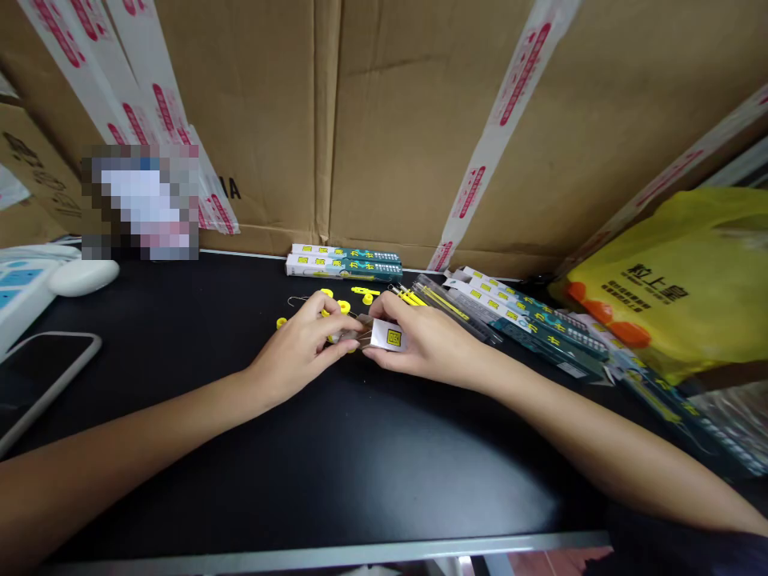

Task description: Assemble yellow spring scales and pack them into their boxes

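My right hand [414,332] grips a slim white carton [389,336] with a yellow square mark, its open end turned to the left. At that open end is my left hand [306,336], fingers closed together by the carton's flaps. What the left fingers pinch is mostly hidden; a bit of something clear or greyish shows there. Small yellow plastic rings [343,307] lie just beyond the hands, with a small yellow piece [365,290] and a thin metal hook [295,302]. Yellow-handled metal tools [411,296] rest beyond my right hand, next to clear plastic sleeves [459,308].
Two closed cartons [345,268] lie at the back of the black table [336,464]. More cartons [528,320] are piled on the right, near a yellow plastic bag [672,280]. A phone [42,376] and a power strip [24,280] occupy the left. Large cardboard boxes [396,120] wall off the back.
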Tool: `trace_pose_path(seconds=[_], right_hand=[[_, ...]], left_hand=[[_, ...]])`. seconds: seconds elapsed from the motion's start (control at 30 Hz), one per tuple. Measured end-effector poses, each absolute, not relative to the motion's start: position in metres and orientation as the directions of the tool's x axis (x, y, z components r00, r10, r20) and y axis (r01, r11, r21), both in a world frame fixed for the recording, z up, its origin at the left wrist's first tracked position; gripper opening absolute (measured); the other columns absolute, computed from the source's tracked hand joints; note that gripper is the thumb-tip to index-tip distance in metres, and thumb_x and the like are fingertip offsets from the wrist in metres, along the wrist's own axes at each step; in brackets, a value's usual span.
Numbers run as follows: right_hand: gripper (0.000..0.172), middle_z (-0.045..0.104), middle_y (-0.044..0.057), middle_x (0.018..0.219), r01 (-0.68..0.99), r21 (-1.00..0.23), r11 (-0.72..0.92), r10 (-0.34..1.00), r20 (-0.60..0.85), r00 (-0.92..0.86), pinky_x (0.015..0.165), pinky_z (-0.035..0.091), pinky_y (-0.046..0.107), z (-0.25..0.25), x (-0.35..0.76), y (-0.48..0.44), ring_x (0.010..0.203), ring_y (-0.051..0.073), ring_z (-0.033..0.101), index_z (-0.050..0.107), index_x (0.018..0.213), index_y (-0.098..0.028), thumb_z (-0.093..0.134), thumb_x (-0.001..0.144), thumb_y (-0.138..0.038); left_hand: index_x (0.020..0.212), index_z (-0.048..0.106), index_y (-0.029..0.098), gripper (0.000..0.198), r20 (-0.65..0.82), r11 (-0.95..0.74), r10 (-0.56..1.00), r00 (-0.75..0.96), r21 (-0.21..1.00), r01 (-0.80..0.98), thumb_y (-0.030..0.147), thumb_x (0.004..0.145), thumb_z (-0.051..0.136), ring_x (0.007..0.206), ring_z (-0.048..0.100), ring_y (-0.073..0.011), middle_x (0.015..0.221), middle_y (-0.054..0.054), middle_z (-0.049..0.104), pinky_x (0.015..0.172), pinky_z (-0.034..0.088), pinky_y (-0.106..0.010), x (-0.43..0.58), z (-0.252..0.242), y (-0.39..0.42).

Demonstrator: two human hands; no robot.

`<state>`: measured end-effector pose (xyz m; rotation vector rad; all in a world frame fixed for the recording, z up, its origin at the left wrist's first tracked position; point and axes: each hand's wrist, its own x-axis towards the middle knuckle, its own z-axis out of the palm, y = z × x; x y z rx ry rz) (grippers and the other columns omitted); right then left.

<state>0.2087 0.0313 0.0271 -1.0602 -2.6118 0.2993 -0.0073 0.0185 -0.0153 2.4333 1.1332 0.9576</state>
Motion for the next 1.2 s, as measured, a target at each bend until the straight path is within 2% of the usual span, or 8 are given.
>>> trace_pose_path(seconds=[0.23, 0.37, 0.53, 0.7, 0.8, 1.0, 1.1, 1.2], right_hand=[[0.029, 0.067, 0.005, 0.088, 0.668, -0.314, 0.675, 0.734, 0.190, -0.652, 0.059, 0.038, 0.024, 0.032, 0.209, 0.033, 0.069, 0.017, 0.061, 0.047, 0.099, -0.019, 0.062, 0.080, -0.036], [0.028, 0.067, 0.003, 0.087, 0.654, -0.293, 0.698, 0.711, 0.170, -0.682, 0.059, 0.038, 0.024, 0.025, 0.208, 0.032, 0.067, 0.017, 0.061, 0.047, 0.099, -0.021, 0.062, 0.080, -0.035], [0.029, 0.065, 0.003, 0.087, 0.594, -0.358, 0.721, 0.680, 0.197, -0.706, 0.058, 0.038, 0.023, 0.019, 0.205, 0.027, 0.068, 0.016, 0.060, 0.046, 0.102, -0.020, 0.061, 0.083, -0.037], [0.027, 0.065, 0.003, 0.091, 0.536, -0.441, 0.719, 0.657, 0.182, -0.732, 0.060, 0.038, 0.022, 0.018, 0.200, 0.028, 0.070, 0.014, 0.060, 0.046, 0.106, -0.019, 0.059, 0.083, -0.026], [0.033, 0.065, 0.004, 0.097, 0.576, -0.421, 0.701, 0.687, 0.180, -0.704, 0.062, 0.039, 0.023, 0.017, 0.201, 0.032, 0.074, 0.015, 0.061, 0.045, 0.111, -0.019, 0.060, 0.082, -0.026], [0.021, 0.066, 0.004, 0.100, 0.643, -0.338, 0.687, 0.711, 0.131, -0.691, 0.066, 0.041, 0.026, 0.018, 0.205, 0.032, 0.081, 0.018, 0.063, 0.048, 0.101, -0.021, 0.057, 0.084, -0.028], [0.029, 0.067, 0.004, 0.098, 0.635, -0.356, 0.686, 0.707, 0.116, -0.698, 0.064, 0.041, 0.026, 0.020, 0.204, 0.029, 0.078, 0.018, 0.063, 0.046, 0.107, -0.021, 0.059, 0.081, -0.028], [0.041, 0.067, 0.007, 0.097, 0.623, -0.365, 0.692, 0.699, 0.126, -0.704, 0.060, 0.041, 0.025, 0.021, 0.201, 0.026, 0.072, 0.018, 0.063, 0.042, 0.118, -0.018, 0.058, 0.082, -0.029]], left_hand=[[0.100, 0.066, 0.019, 0.017, 0.560, -0.775, 0.610, 0.561, 0.274, 0.570, 0.025, 0.094, 0.051, 0.085, 0.063, -0.0142, 0.094, -0.004, 0.065, 0.076, 0.050, -0.026, -0.016, -0.018, 0.025], [0.095, 0.067, 0.019, 0.019, 0.634, -0.793, 0.544, 0.550, 0.175, 0.584, 0.025, 0.095, 0.049, 0.083, 0.064, -0.0146, 0.089, -0.003, 0.069, 0.077, 0.049, -0.026, -0.017, -0.014, 0.025], [0.090, 0.066, 0.018, 0.016, 0.610, -0.835, 0.525, 0.594, 0.233, 0.499, 0.022, 0.094, 0.051, 0.080, 0.063, -0.0134, 0.085, -0.002, 0.070, 0.074, 0.048, -0.024, -0.011, -0.016, 0.019], [0.091, 0.066, 0.019, 0.020, 0.575, -0.806, 0.571, 0.586, 0.257, 0.533, 0.021, 0.095, 0.047, 0.083, 0.063, -0.0152, 0.087, -0.003, 0.069, 0.079, 0.049, -0.029, 0.000, -0.022, 0.017], [0.094, 0.067, 0.019, 0.019, 0.578, -0.811, 0.567, 0.586, 0.266, 0.521, 0.020, 0.095, 0.047, 0.084, 0.062, -0.0151, 0.090, -0.003, 0.069, 0.080, 0.049, -0.029, 0.002, -0.023, 0.020], [0.086, 0.068, 0.017, 0.014, 0.588, -0.793, 0.604, 0.538, 0.377, 0.479, 0.020, 0.091, 0.055, 0.085, 0.061, -0.0150, 0.091, -0.005, 0.066, 0.077, 0.050, -0.028, 0.006, -0.021, 0.020], [0.088, 0.067, 0.017, 0.010, 0.587, -0.803, 0.596, 0.549, 0.417, 0.426, 0.019, 0.090, 0.058, 0.083, 0.062, -0.0148, 0.088, -0.003, 0.069, 0.080, 0.049, -0.030, 0.009, -0.021, 0.016], [0.088, 0.070, 0.018, 0.011, 0.587, -0.772, 0.633, 0.504, 0.437, 0.461, 0.019, 0.090, 0.059, 0.083, 0.062, -0.0153, 0.088, -0.003, 0.070, 0.079, 0.049, -0.030, 0.009, -0.021, 0.012]])
